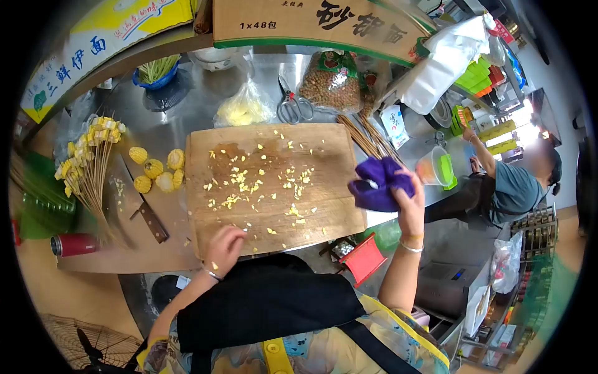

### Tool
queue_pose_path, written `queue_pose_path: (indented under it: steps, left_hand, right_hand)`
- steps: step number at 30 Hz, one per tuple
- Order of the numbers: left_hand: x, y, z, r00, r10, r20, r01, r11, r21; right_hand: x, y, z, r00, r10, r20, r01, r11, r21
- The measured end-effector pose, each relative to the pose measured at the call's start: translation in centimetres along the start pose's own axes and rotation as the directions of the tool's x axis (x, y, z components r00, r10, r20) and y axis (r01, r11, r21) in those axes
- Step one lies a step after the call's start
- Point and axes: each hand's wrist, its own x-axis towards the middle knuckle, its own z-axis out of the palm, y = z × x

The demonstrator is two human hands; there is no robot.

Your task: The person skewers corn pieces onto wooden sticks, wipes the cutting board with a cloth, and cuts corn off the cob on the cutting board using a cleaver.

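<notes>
My right hand (408,198) grips a bunched purple cloth (375,182) above the right edge of a wooden cutting board (274,140). Yellow corn crumbs (240,179) lie scattered across the board. At the board's near left corner is my left hand (225,251), its fingers loosely curled together, and I see nothing in them. A knife with a brown wooden handle (150,222) rests left of the board. Beyond it sit several cut corn pieces (153,168), and farther left is a bundle of skewered corn (90,149).
Scissors (291,107), a bag of peanuts (332,81) and a plastic bag with yellow contents (244,107) lie behind the board. Wooden skewers (367,137) and a plastic tub (431,168) are to the right. A red can (75,244) lies left. A co-worker (520,187) stands at right.
</notes>
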Motion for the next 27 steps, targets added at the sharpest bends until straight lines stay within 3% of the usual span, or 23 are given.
queue_pose_path:
  steps: [1, 2, 3, 4, 5, 6, 7, 9, 11, 13, 15, 17, 19, 21, 23, 25, 27]
  left_hand:
    - [0.6, -0.1, 0.5, 1.000, -0.005, 0.003, 0.005, 1.000, -0.011]
    - [1.5, -0.4, 1.2, 0.939, 0.288, 0.188, -0.307, 0.948, 0.080]
    - [2.3, -0.6, 2.0, 0.760, 0.523, 0.386, -0.599, 0.794, 0.105]
    - [2.9, -0.7, 3.0, 0.759, 0.517, 0.395, -0.594, 0.799, 0.096]
    - [3.5, -0.5, 4.3, 0.668, 0.596, 0.446, -0.685, 0.726, 0.056]
    - [4.2, -0.1, 5.4, 0.567, 0.665, 0.486, -0.765, 0.644, 0.013]
    - [5.2, 0.6, 6.0, 0.569, 0.661, 0.489, -0.761, 0.648, 0.010]
    - [6.4, 1.5, 6.3, 0.655, 0.569, 0.496, -0.721, 0.668, 0.184]
    - [6.3, 0.9, 6.4, 0.684, 0.561, 0.466, -0.703, 0.678, 0.215]
    - [6.3, 0.3, 5.6, 0.883, 0.421, 0.210, -0.467, 0.731, 0.498]
    - [6.1, 0.2, 4.9, 0.904, 0.379, 0.197, -0.426, 0.770, 0.475]
    - [5.6, 0.0, 5.0, 0.864, 0.430, 0.261, -0.503, 0.732, 0.460]
    - [4.9, 0.5, 6.1, 0.795, 0.498, 0.347, -0.606, 0.686, 0.403]
    - [5.4, 1.3, 7.9, 0.624, 0.640, 0.448, -0.773, 0.590, 0.235]
    - [6.1, 2.1, 10.0, 0.585, 0.658, 0.475, -0.800, 0.565, 0.202]
    - [6.9, 2.5, 10.0, 0.534, 0.670, 0.515, -0.827, 0.539, 0.156]
    - [7.6, 3.3, 9.2, 0.678, 0.546, 0.492, -0.706, 0.669, 0.232]
  right_hand:
    - [-1.0, 1.7, -1.0, 0.999, 0.028, 0.026, -0.026, 0.998, -0.049]
    - [-2.3, 2.9, -0.6, 0.983, 0.181, 0.044, -0.173, 0.975, -0.142]
    - [-3.6, 4.6, 0.5, 0.942, 0.332, 0.046, -0.313, 0.921, -0.230]
    - [-5.1, 8.6, 2.0, 0.996, 0.087, -0.029, -0.087, 0.789, -0.609]
    - [-6.4, 11.7, 4.0, 0.986, -0.169, 0.012, 0.090, 0.460, -0.884]
    - [-7.1, 11.7, 6.3, 0.981, -0.194, -0.026, 0.062, 0.433, -0.899]
    - [-7.7, 11.2, 8.5, 0.974, -0.219, -0.062, 0.034, 0.408, -0.912]
    - [-7.5, 10.4, 12.4, 0.979, -0.198, 0.052, 0.157, 0.563, -0.812]
    - [-5.9, 11.3, 12.7, 0.973, -0.200, 0.116, 0.227, 0.740, -0.633]
    - [-3.9, 9.5, 12.3, 0.997, 0.073, -0.006, -0.070, 0.942, -0.328]
    - [-1.9, 8.2, 10.3, 0.990, 0.045, -0.137, -0.079, 0.963, -0.257]
    - [1.3, 7.6, 8.2, 0.976, 0.057, -0.210, -0.082, 0.990, -0.111]
    - [5.9, 10.7, 6.0, 0.949, -0.180, -0.261, 0.070, 0.922, -0.380]
    - [9.9, 14.6, 6.1, 0.957, -0.221, -0.186, 0.091, 0.843, -0.531]
    - [10.0, 14.7, 10.0, 0.922, -0.387, -0.011, 0.208, 0.520, -0.829]
    - [8.3, 13.4, 14.2, 0.907, -0.405, 0.113, 0.334, 0.531, -0.779]
    - [7.6, 12.6, 15.9, 0.926, -0.305, 0.221, 0.376, 0.769, -0.517]
